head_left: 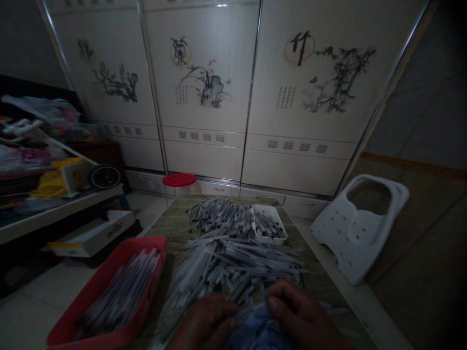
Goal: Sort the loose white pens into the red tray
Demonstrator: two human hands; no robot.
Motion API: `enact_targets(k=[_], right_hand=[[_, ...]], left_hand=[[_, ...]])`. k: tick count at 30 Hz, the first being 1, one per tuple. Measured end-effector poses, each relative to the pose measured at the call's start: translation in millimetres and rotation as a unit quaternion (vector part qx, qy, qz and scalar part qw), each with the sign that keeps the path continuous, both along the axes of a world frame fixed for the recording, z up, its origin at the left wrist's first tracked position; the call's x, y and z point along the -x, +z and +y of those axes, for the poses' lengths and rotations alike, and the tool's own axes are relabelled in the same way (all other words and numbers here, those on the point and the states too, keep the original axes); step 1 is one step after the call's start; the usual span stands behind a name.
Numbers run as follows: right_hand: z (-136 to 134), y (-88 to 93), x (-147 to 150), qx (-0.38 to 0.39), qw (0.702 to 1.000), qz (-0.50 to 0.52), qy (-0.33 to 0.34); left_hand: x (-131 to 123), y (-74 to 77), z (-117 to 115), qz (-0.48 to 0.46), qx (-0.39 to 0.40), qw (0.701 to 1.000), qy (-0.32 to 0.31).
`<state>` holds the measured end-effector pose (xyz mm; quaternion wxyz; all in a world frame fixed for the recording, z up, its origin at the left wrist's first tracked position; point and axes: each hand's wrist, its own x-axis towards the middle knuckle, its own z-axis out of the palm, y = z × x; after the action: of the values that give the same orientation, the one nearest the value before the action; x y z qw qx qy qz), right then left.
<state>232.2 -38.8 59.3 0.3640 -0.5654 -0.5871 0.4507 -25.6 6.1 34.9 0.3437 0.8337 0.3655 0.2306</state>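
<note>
Low in the head view, my left hand [211, 318] and my right hand [294, 311] face each other at the near side of the table. A thin translucent tube [251, 310] runs between their fingertips, pinched at both ends. Beneath it lies a bunched blue cloth [260, 330]. Just beyond my hands, many clear pen-like tubes [189, 272] are spread over the table, with a pile of short dark-grey and clear pieces [222, 216] farther back. A white tray [284, 238] at the pile's right side holds more grey pieces.
A red basket [162, 248] full of slim tubes stands left of the table [166, 221]. Behind are a red stool [179, 180] and sliding cabinet doors [204, 160]. A white plastic seat [361, 233] leans at the right wall. A cluttered bench [47, 206] is at the left.
</note>
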Motion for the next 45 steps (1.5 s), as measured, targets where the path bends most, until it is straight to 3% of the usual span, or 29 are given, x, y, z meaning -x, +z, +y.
enact_targets(k=[7, 15, 21, 28, 34, 37, 41, 45], right_hand=[[4, -14.8, 5, -0.022, 0.996, -0.082, -0.034], [0, -2.5, -1, 0.006, 1.000, -0.014, 0.002], [2, -10.4, 2, -0.024, 0.996, -0.085, -0.013], [-2, -4.8, 0, -0.009, 0.999, -0.038, 0.009], [0, -13.0, 1, -0.048, 0.992, -0.112, -0.023], [0, -14.6, 3, -0.037, 0.994, -0.096, -0.038], [-3, -10.4, 2, -0.005, 0.998, -0.053, -0.032], [-1, -14.8, -2, -0.046, 0.993, -0.112, -0.007]], left_hand=[[-2, -2.3, 0, 0.003, 0.010, 1.000, -0.013], [0, -0.5, 0, -0.012, 0.021, 1.000, 0.005], [-4, 3.0, -1, 0.004, 0.044, 0.999, -0.014], [-2, -2.6, 0, -0.007, 0.050, 0.999, -0.003], [-6, 0.3, -2, -0.006, 0.049, 0.999, -0.010], [-5, -2.2, -1, -0.012, 0.045, 0.999, -0.015], [-3, -1.3, -3, -0.010, 0.083, 0.996, 0.003], [-5, 0.7, -3, -0.012, 0.089, 0.996, -0.019]])
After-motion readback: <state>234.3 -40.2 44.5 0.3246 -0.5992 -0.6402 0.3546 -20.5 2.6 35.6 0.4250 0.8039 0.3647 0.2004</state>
